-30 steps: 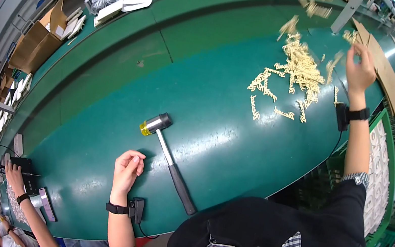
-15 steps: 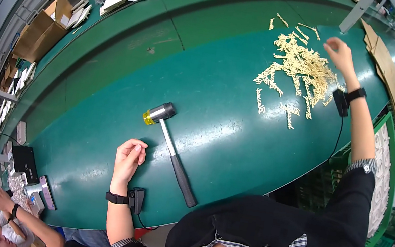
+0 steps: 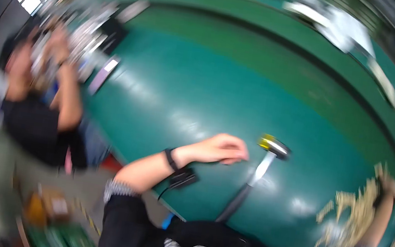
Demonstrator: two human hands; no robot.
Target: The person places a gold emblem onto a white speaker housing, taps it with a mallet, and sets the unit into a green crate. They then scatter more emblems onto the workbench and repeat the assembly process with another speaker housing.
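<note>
My left hand (image 3: 221,149) hovers above the green tabletop, just left of a mallet (image 3: 262,167). Its fingers are bent and drawn together, and nothing shows in them. The mallet lies apart from the hand, with a yellow and black head, a metal shaft and a dark grip pointing toward me. At the far right, my right hand (image 3: 387,185) is at the far end of a heap of cream-coloured, word-shaped cutouts (image 3: 360,212). Blur hides its fingers and whether it holds any piece. A black strap with a small black device (image 3: 183,178) is on my left wrist.
A co-worker (image 3: 38,110) in dark clothing sits at the left end of the table, hands raised near blurred pale items. A purple-pink bar-shaped thing (image 3: 103,76) lies nearby. White sheets (image 3: 344,30) rest beyond the raised back edge. A cardboard box (image 3: 53,204) stands at lower left.
The view has swung left, showing more of the co-worker and shifting the table's contents rightward. My right hand is now at the heap's far end. The mallet seems to lie where it was.
</note>
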